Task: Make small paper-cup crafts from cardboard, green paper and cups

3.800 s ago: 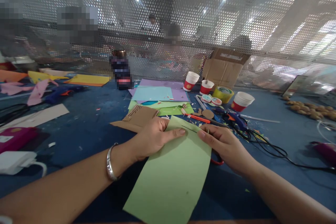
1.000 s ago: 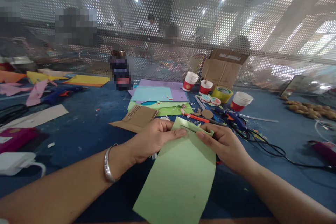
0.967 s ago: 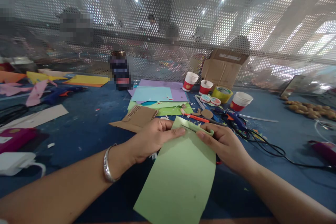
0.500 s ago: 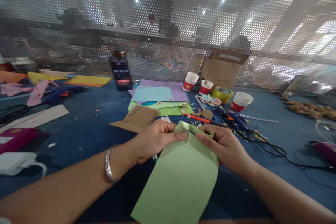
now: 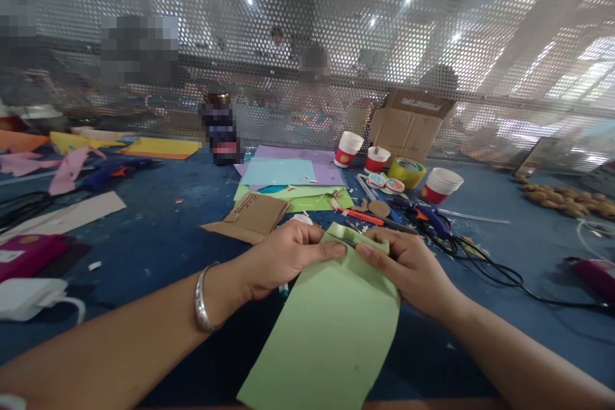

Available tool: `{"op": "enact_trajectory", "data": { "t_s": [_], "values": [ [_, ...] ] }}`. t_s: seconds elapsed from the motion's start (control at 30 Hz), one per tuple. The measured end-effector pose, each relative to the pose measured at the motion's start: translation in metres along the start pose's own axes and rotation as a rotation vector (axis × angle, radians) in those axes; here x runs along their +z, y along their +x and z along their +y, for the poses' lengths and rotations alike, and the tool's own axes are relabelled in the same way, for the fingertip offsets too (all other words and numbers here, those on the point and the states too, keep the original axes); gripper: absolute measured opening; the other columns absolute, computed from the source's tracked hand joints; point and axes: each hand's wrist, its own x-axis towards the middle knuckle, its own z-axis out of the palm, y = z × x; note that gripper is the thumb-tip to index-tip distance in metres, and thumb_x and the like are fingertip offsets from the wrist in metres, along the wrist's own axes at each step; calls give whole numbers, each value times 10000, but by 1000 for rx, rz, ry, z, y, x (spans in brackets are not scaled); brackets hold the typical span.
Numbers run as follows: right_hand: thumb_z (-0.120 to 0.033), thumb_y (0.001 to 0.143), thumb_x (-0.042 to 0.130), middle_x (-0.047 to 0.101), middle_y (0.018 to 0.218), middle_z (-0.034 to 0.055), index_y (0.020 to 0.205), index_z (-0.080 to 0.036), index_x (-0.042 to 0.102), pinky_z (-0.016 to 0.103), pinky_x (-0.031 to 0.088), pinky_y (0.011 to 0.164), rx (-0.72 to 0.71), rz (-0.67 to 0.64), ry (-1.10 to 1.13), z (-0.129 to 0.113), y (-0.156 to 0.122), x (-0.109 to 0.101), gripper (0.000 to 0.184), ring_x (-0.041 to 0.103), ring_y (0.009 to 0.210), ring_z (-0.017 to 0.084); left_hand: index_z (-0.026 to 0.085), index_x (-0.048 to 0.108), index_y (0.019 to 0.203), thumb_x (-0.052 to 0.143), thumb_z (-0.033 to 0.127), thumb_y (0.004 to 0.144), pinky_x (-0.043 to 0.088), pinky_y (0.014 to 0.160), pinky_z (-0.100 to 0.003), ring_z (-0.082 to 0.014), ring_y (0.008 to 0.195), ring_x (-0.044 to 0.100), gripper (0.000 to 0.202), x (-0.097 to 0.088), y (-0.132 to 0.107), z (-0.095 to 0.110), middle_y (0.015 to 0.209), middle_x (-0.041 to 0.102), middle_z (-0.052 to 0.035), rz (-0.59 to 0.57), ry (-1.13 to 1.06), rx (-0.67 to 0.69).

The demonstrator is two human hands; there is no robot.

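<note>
Both hands grip a long light-green sheet of paper (image 5: 327,327) that hangs toward the table's front edge. My left hand (image 5: 293,253), with a silver bangle at its wrist, pinches the upper left part, thumb on top. On the upper right, my right hand (image 5: 403,262) is closed on the same sheet, its thumb near my left thumb. Behind the thumbs the far end of the paper curls up. A narrow dark line shows between the thumbs; I cannot tell if it is a slit or a blade. The fingers under the paper are hidden.
Beyond my hands lie folded cardboard (image 5: 257,214), coloured sheets (image 5: 278,172), an orange-handled tool (image 5: 360,214) and paper scraps. Paper cups (image 5: 442,184), yellow tape (image 5: 407,172) and a blue glue gun (image 5: 435,221) with a black cable stand right. A perforated screen (image 5: 307,32) rises behind.
Both hands stay nearly in place. My left thumb has slid slightly right along the paper, my right thumb slightly left, and the curled far end has shifted a little.
</note>
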Motion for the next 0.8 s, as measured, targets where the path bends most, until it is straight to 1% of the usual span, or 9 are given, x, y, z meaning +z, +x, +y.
{"op": "enact_trajectory", "data": {
  "t_s": [0.07,0.2,0.47,0.57,0.67,0.8],
  "values": [
    [-568,927,594,527,588,-32,775,-187,598,233,324,454,2,3,2,-1,-1,1,410,443,486,99,119,748,833,840,471,731,429,496,-196,-94,523,584,377,0,1,-1,722,732,-59,-4,-1,3],
    [-558,924,601,531,607,-20,773,-182,611,229,335,458,-22,19,-10,-1,0,1,405,446,520,105,118,758,855,826,468,750,430,503,-204,-101,530,592,372,-1,1,0,734,738,-66,-7,-11,1],
    [-550,944,573,510,656,-22,767,-178,587,225,359,500,-26,6,-33,2,2,2,412,455,580,108,125,760,805,835,440,753,487,524,-205,-110,552,631,328,0,1,1,724,743,-55,-43,-20,-14],
    [-544,935,586,490,648,-27,725,-181,571,230,357,512,-48,25,-70,1,2,2,419,440,587,110,123,765,813,831,429,763,477,512,-195,-107,551,633,317,-1,2,1,724,746,-60,-46,-11,-10],
    [-537,934,587,507,649,-23,732,-184,584,233,362,515,-46,31,-56,1,2,3,407,450,589,116,116,770,826,821,414,778,459,497,-187,-102,539,625,307,-3,2,1,736,751,-74,-49,-4,-11],
    [-534,943,572,508,638,-21,727,-190,581,233,350,494,-43,44,-51,1,2,4,406,444,569,117,120,775,825,814,399,786,492,521,-201,-114,559,644,284,-3,3,2,751,757,-78,-56,-4,-17]
  ]
}}
